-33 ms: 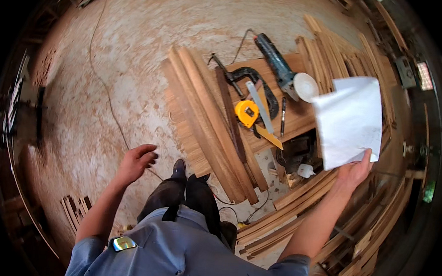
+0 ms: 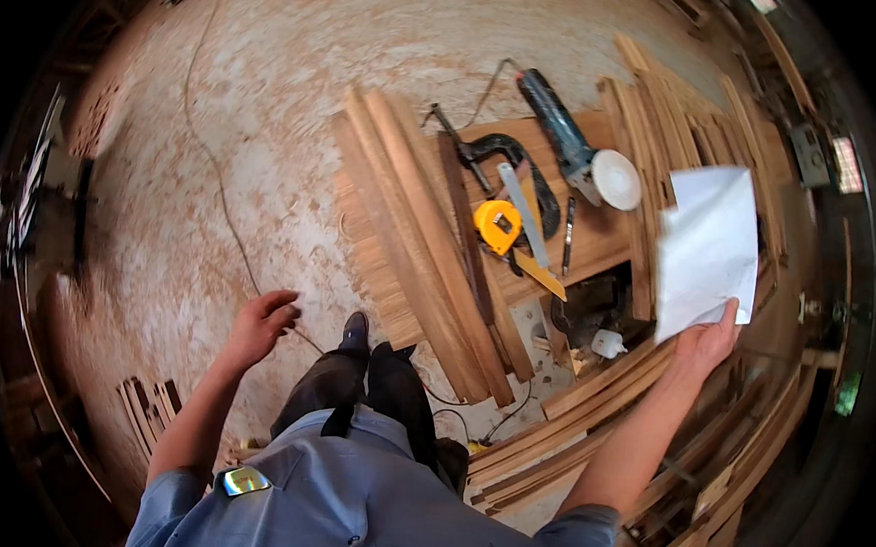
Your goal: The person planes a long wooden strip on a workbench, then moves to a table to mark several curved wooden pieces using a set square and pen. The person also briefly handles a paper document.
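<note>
My right hand [image 2: 709, 345] grips the lower edge of a white sheet of paper [image 2: 708, 253], thumb over its face. The paper hangs above the right part of a wooden work surface [image 2: 598, 244]. My left hand [image 2: 262, 326] is over the floor, left of my legs, fingers loosely bent and holding nothing. On the surface lie an angle grinder [image 2: 563, 127] with a pale disc, a black C-clamp [image 2: 537, 185], a yellow tape measure [image 2: 497, 226], a try square [image 2: 526, 219] with a metal blade, a yellow-handled tool [image 2: 540, 275] and a dark pen [image 2: 569, 236].
Long wooden strips [image 2: 415, 243] lie along the surface's left side. More planks [image 2: 569, 419] are stacked at the lower right and far right. A small white bottle [image 2: 608, 343] sits beneath the surface. A cable [image 2: 225, 208] crosses the dusty floor.
The paper has swung a little to the right and looks narrower, still in my right hand. My left hand has shifted slightly left and down. The tools sit slightly further right in the view.
</note>
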### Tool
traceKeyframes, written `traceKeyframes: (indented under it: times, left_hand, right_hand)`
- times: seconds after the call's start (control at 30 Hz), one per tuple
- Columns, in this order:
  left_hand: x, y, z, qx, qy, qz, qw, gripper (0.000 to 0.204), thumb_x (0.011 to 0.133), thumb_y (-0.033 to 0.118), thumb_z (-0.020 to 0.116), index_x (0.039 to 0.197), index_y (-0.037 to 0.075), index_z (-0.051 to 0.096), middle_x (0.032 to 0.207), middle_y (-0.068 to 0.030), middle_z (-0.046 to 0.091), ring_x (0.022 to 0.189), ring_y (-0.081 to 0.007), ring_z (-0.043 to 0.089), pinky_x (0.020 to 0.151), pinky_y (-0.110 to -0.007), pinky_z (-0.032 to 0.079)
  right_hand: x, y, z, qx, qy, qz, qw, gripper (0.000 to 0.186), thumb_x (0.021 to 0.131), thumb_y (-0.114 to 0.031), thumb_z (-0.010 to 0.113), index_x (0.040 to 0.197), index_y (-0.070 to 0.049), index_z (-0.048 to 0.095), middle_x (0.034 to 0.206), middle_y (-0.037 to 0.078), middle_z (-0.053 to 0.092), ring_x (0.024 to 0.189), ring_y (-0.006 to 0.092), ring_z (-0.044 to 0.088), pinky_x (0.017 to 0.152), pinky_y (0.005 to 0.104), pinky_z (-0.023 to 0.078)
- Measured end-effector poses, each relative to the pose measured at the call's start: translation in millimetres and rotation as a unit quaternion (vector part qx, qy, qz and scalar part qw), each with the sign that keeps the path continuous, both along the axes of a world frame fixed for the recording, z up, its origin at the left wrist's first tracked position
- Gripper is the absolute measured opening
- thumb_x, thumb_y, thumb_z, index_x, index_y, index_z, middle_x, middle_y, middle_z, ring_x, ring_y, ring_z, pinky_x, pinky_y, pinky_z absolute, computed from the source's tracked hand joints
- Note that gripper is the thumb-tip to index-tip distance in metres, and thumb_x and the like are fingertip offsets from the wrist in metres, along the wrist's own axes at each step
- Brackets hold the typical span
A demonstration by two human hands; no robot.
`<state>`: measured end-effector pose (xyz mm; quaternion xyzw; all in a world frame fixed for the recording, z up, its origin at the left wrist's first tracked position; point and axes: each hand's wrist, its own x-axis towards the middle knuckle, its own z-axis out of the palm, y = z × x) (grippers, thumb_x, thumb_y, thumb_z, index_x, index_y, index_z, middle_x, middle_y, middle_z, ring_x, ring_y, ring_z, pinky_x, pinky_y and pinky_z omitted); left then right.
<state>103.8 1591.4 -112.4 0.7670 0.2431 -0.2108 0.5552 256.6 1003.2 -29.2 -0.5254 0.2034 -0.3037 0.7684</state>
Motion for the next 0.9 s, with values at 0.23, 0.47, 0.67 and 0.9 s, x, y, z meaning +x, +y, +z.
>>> traceKeyframes:
  times: [0.23, 0.47, 0.67, 0.9]
  left_hand:
    - [-180, 97, 11, 0.200, 0.104, 0.162, 0.961, 0.036, 0.086, 0.016, 0.052, 0.116, -0.003, 0.059, 0.090, -0.0131, 0.068, 0.074, -0.0167, 0.065, 0.069, -0.031, 0.052]
    - [-320, 174, 40, 0.194, 0.098, 0.490, 0.844, 0.037, 0.088, 0.017, 0.052, 0.117, -0.003, 0.058, 0.088, -0.0104, 0.067, 0.072, -0.0166, 0.063, 0.064, -0.031, 0.051]
    - [-460, 172, 22, 0.324, 0.084, 0.567, 0.753, 0.037, 0.089, 0.022, 0.054, 0.117, -0.002, 0.058, 0.091, -0.0120, 0.068, 0.077, -0.0192, 0.064, 0.072, -0.032, 0.050]
    - [-523, 56, 10, 0.454, 0.208, 0.437, 0.748, 0.041, 0.085, 0.030, 0.060, 0.115, 0.001, 0.057, 0.097, -0.0181, 0.065, 0.094, -0.0348, 0.061, 0.081, -0.042, 0.048]
  right_hand:
    - [41, -107, -131, -0.024, 0.251, 0.096, 0.963, 0.042, 0.091, -0.015, 0.058, 0.127, 0.004, 0.047, 0.116, 0.016, 0.058, 0.104, 0.0306, 0.058, 0.091, 0.0453, 0.049]
    - [23, -126, -126, -0.142, 0.369, 0.098, 0.913, 0.054, 0.090, -0.024, 0.057, 0.135, 0.002, 0.041, 0.130, 0.017, 0.050, 0.118, 0.0315, 0.048, 0.103, 0.0433, 0.036]
    - [25, -15, -124, -0.245, 0.404, 0.139, 0.870, 0.058, 0.090, -0.030, 0.056, 0.135, 0.002, 0.040, 0.130, 0.016, 0.050, 0.117, 0.0307, 0.048, 0.101, 0.0430, 0.037]
    - [37, 55, -119, -0.312, 0.406, 0.197, 0.836, 0.062, 0.089, -0.037, 0.054, 0.135, 0.002, 0.040, 0.129, 0.015, 0.050, 0.115, 0.0298, 0.049, 0.099, 0.0425, 0.038]
